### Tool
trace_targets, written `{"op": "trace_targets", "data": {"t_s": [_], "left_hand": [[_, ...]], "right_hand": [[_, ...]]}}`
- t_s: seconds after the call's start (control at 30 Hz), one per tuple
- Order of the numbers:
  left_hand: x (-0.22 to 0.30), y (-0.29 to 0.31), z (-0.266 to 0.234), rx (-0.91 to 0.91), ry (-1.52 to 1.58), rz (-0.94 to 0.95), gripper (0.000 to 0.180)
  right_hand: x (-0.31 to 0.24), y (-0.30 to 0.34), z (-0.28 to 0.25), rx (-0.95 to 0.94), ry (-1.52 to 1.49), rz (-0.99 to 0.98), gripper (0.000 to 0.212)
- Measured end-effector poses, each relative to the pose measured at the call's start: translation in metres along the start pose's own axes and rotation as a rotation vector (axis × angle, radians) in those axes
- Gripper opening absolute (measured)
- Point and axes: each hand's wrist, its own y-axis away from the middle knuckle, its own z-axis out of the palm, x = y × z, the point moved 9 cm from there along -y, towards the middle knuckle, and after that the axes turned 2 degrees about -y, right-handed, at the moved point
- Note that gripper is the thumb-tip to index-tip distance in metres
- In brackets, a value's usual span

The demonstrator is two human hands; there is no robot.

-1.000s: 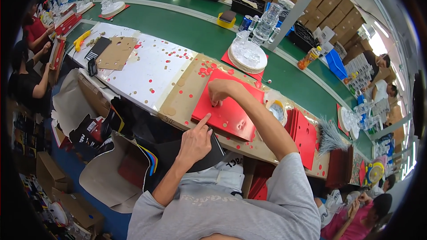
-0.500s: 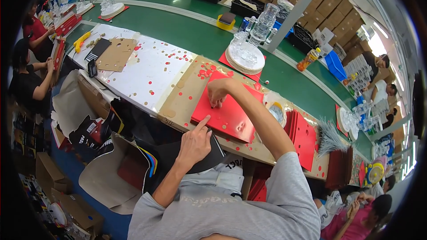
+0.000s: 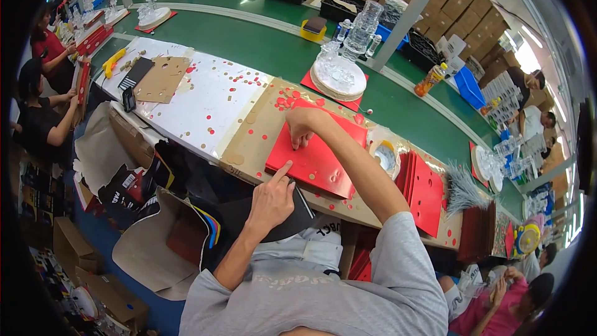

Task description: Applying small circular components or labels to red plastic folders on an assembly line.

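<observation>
A glossy red panel, seemingly on top of a thin stack, lies at a slant on the brown-covered bench before me. My right hand reaches across it from the right, fingers bent down and pinched together against its upper left part. Whatever those fingertips may hold is hidden. At the panel's near left edge, my left hand rests with its index finger stretched out onto the red surface. Loose red discs lie just beyond the panel's far left corner.
Right of the panel are a tape roll and red panels with holes. A clear plastic piece on a round white base stands on the green conveyor. Far left lies a yellow-handled tool. Co-workers sit on both sides.
The whole view has shifted slightly. My right fingers stay at nearly the same spot on the panel, and my left index finger still touches its near edge.
</observation>
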Motion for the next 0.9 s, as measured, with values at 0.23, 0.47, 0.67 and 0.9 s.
{"op": "trace_targets", "data": {"t_s": [0.23, 0.47, 0.67, 0.9], "left_hand": [[0.000, 0.001, 0.002, -0.001, -0.024, -0.001, 0.016], [-0.002, 0.002, 0.003, -0.012, -0.083, 0.005, 0.016], [0.009, -0.007, 0.015, -0.021, -0.166, 0.079, 0.016], [0.011, -0.003, 0.016, -0.008, -0.223, 0.089, 0.023]], "right_hand": [[-0.001, 0.001, -0.007, 0.102, 0.080, 0.079, 0.024], [0.031, 0.013, -0.020, 0.150, 0.027, 0.050, 0.041], [0.136, 0.029, -0.063, 0.967, 0.020, 0.153, 0.035], [0.157, 0.028, -0.020, 0.789, -0.140, 0.102, 0.040]]}}
